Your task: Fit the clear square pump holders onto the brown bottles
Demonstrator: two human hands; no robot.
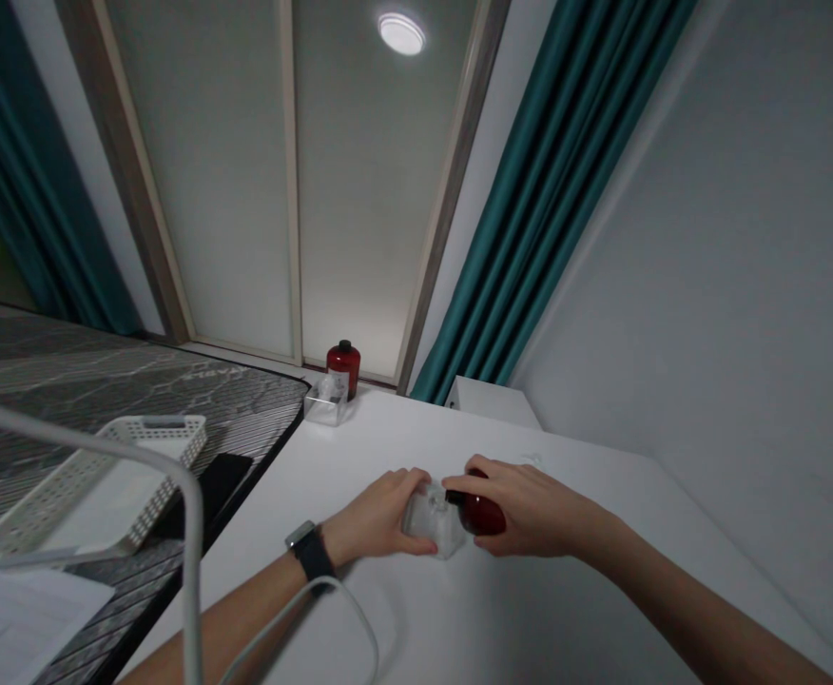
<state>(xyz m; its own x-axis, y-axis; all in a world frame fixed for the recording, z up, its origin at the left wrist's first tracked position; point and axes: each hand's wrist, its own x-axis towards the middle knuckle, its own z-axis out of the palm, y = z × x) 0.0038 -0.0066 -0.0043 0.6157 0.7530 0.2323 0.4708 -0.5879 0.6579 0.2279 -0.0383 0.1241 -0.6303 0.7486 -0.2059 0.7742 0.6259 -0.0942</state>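
Red bottle: location?
Mid-table, between the hands, tilted over on its side. Dark cap points at 9 o'clock, into the top of the clear box.

Hand state?
Together, fingertips almost meeting above the box. Right hand is clamped over the bottle's shoulder, fingers across the top. Left hand grips the box from the 9 o'clock side, thumb along its near edge. Exact contact between cap and box: cannot tell, as the fingers hide it.

On the left wrist?
Black watch. A white cable runs below it, across the table.

Surroundings, dial centred on the hands?
At 11 o'clock, far table edge: second red bottle, just behind a second clear box, the two close together. At 1 o'clock: white block, beside a teal curtain. At 9 o'clock, off the table on a patterned mattress: white basket and a black slab, kind unclear. At 8 o'clock: white paper.
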